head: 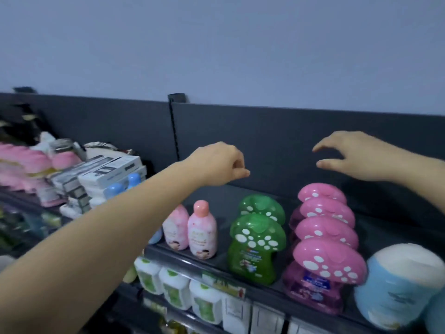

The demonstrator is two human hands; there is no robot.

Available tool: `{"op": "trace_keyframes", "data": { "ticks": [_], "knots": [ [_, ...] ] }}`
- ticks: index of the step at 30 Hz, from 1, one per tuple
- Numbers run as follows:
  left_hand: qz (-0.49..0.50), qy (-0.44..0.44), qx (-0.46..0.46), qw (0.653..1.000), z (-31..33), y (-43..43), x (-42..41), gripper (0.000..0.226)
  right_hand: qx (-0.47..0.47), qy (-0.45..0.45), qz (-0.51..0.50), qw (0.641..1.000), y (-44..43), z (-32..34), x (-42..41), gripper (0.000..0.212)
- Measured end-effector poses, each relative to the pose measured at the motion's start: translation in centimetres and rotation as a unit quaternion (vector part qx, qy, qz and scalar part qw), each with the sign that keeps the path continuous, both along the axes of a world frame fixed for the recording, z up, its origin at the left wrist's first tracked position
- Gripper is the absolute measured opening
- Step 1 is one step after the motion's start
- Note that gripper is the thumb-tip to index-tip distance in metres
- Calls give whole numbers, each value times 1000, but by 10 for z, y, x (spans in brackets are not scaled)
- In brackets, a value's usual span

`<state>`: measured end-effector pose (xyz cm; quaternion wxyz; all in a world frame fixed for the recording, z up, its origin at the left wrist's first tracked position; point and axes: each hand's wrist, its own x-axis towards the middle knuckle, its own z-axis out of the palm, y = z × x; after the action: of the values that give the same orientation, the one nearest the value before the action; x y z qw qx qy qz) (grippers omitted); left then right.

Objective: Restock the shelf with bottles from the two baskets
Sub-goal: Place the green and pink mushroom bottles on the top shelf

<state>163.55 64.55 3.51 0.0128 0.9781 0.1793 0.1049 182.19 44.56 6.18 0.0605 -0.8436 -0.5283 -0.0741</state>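
Note:
My left hand (218,163) hovers above the dark top shelf (216,257), fingers curled in, holding nothing. My right hand (349,154) hangs over the row of pink mushroom-cap bottles (330,259), fingers spread and loosely bent, empty. Two green mushroom-cap bottles (256,242) stand in a row left of the pink ones, below the gap between my hands. Two small pink bottles (201,231) stand further left, under my left forearm. No basket is in view.
A large light-blue jar with a white lid (399,285) stands at the shelf's right end. White bottles with green labels (173,285) fill the shelf below. Boxes (106,172) and pink packs (26,162) are piled at the left. The shelf's dark back panel (289,131) rises behind.

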Motion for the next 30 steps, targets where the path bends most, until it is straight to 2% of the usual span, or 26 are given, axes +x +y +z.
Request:
{"op": "trace_keyframes", "data": {
  "ticks": [7,12,17,21,25,30],
  "knots": [
    [87,-111,32,990,36,56,-154,21,72,-52,91,992,53,40,-103,38],
    [154,-153,49,975,21,96,-308,19,109,-44,205,972,123,30,-245,37],
    [238,-118,38,963,-32,133,-475,17,52,15,313,948,212,-33,-397,35],
    [332,-77,17,940,-81,159,-585,17,-14,55,337,940,272,-92,-485,40],
    [404,-55,-20,913,-124,175,-657,22,-91,92,340,932,316,-141,-543,45],
    [452,-39,-53,890,-173,194,-706,26,-142,116,344,921,368,-191,-584,47]
  ]
}}
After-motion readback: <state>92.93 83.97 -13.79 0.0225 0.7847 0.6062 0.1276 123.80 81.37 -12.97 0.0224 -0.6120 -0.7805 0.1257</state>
